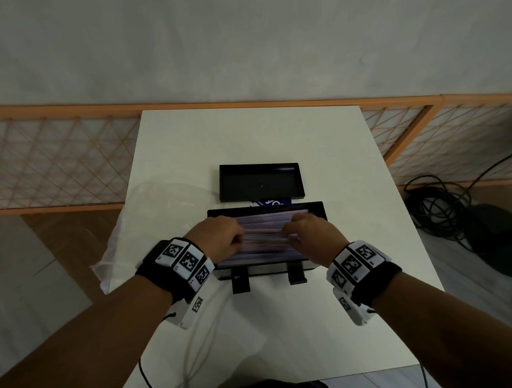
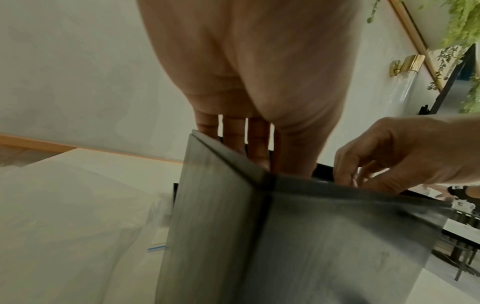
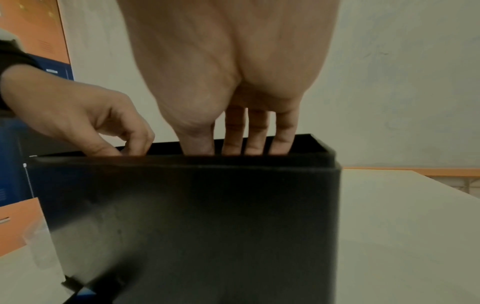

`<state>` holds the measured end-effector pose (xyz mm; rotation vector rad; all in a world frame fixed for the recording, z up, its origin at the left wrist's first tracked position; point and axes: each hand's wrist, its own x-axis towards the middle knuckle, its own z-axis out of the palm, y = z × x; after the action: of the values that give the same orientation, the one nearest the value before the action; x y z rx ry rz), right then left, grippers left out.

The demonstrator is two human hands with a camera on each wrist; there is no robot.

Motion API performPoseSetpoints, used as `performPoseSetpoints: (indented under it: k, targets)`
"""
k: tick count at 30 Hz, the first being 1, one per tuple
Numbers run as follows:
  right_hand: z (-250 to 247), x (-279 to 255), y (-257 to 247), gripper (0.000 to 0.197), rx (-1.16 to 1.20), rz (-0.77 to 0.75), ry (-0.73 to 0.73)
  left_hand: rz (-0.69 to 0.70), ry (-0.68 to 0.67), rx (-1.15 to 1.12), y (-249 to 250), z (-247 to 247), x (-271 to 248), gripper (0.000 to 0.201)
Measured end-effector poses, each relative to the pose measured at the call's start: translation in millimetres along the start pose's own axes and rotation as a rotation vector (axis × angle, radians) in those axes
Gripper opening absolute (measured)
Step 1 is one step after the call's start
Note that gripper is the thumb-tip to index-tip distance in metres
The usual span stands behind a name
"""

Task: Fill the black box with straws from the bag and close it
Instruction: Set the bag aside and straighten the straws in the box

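Two hands reach down into the open black box (image 1: 316,211), which sits on the white table (image 1: 282,135) directly under them. The left hand (image 1: 220,236) is over the left half and the right hand (image 1: 312,237) over the right half, both resting on the layer of straws (image 1: 264,233) that fills the box; the straws look blurred and lie lengthwise from one hand towards the other. From the wrist views, the fingers (image 3: 257,131) of each hand point fairly straight down past the box rim, so both hands seem relaxed and pressing, though whether any fingertip pinches a straw cannot be told.

Just beyond the hands, touching the far side of the box, lies the black lid (image 1: 261,180), upturned. To the left of the left hand a clear plastic bag (image 1: 127,225) droops over the table's edge. A thin cable (image 1: 147,379) trails off the near edge below the left wrist.

Behind the table runs a low orange-framed lattice fence (image 1: 56,157) against a pale wall (image 1: 258,38). On the floor to the right of the right hand lies a tangle of black cables (image 1: 440,205).
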<state>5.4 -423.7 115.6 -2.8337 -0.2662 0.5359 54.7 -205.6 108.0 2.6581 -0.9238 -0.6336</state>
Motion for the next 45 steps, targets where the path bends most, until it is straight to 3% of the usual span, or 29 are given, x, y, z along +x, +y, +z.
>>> performPoseSetpoints:
  k: [3, 8, 13, 17, 23, 30, 34, 38, 45]
  targets:
    - [-6.8, -0.4, 2.4, 0.024, 0.117, 0.004, 0.06, -0.008, 0.043, -0.093, 2.0, -6.4, -1.3, 0.015]
    - [-48.9, 0.2, 20.6, 0.022, 0.278, 0.07, 0.261, -0.086, 0.27, -0.302, -12.7, -31.2, -5.2, 0.012]
    - [-89.1, 8.1, 41.4, 0.019, 0.345, 0.192, 0.253, -0.17, 0.319, -0.338, -34.7, -45.7, -10.7, 0.005]
    - [-120.7, 18.2, 54.5, 0.019, 0.362, 0.2, 0.203, -0.215, 0.363, -0.361, -52.0, -71.1, -10.7, 0.004]
    - [-144.1, 38.0, 69.8, 0.023, 0.207, 0.233, 0.161, -0.303, 0.294, -0.277, -72.1, -93.4, -1.5, 0.01]
    - [-76.0, 91.3, 114.7, 0.037, 0.097, 0.398, -0.058, -0.276, 0.173, -0.354, -62.4, -52.5, 1.7, 0.006]
    - [-24.0, 129.5, 140.7, 0.039, 0.223, 0.458, -0.122, -0.232, 0.117, -0.368, -56.6, -29.2, -4.1, 0.025]
    - [12.8, 167.0, 152.6, 0.042, 0.422, 0.477, -0.18, -0.255, 0.205, -0.52, -54.4, -16.4, -5.9, 0.037]
    - [33.0, 191.7, 155.6, 0.038, 0.637, 0.588, -0.113, -0.311, 0.301, -0.725, -56.3, -6.0, -9.4, 0.032]
